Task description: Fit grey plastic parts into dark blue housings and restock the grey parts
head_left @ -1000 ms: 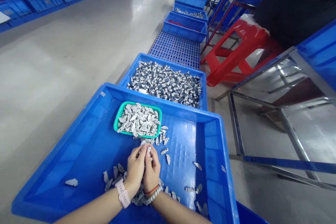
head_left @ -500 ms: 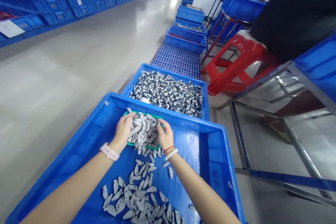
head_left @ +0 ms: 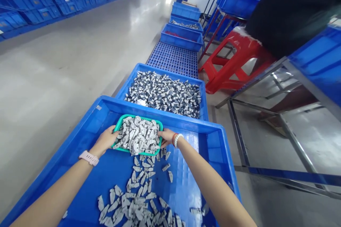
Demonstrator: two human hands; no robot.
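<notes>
Since half a second ago, both hands are moving off the top of the heap and out to the ends of the green tray [head_left: 140, 117]. The camera is also tipping slightly, so more of the aisle is showing.

Nearest, loose pieces [head_left: 138, 198] are lying scattered over the floor of the big blue bin [head_left: 198, 163], trailing up toward the tray. The left hand [head_left: 105, 141] is closing its grip on the tray's left end, thumb on the rim. The right hand [head_left: 166, 137] is clamping the right end, fingers partly hidden under the heap. The tray is sitting at the far side of the bin, just short of its far wall, and the grey pieces [head_left: 137, 135] in it are standing above the rim.

With a heap this high, the hold is likely working best with both ends kept level and the thumbs pressing on the rim, not on the pieces. Any tilt is probably sending more of them over the near edge, where some are already lying.

Just beyond, a second bin [head_left: 162, 68] is holding darker pieces. Behind it a blue grid pallet [head_left: 174, 58] is lying on the floor, and a red stool [head_left: 234, 60] is standing to its right.
</notes>
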